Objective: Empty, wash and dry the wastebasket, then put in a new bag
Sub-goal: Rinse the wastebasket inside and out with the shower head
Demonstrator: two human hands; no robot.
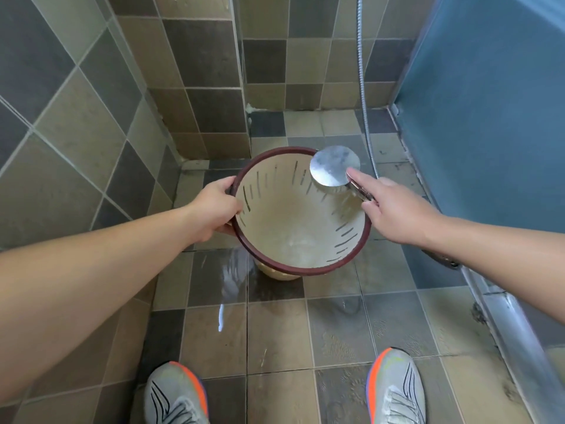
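My left hand (214, 209) grips the wastebasket (301, 209) by its dark rim, tilted above the wet floor (275, 332) near the tiled corner; my right hand (394, 209) holds the shower head (334, 166), spraying inside. Risk: water escaping through the side slits, soaking my shoes (394, 390).

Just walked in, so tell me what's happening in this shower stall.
A person is rinsing out a wastebasket over the wet tiled floor. The left hand grips its dark red rim and tilts the opening toward the camera. The right hand holds a handheld shower head at the far edge of the rim, spraying water inside. The basket is empty, with no bag in it.
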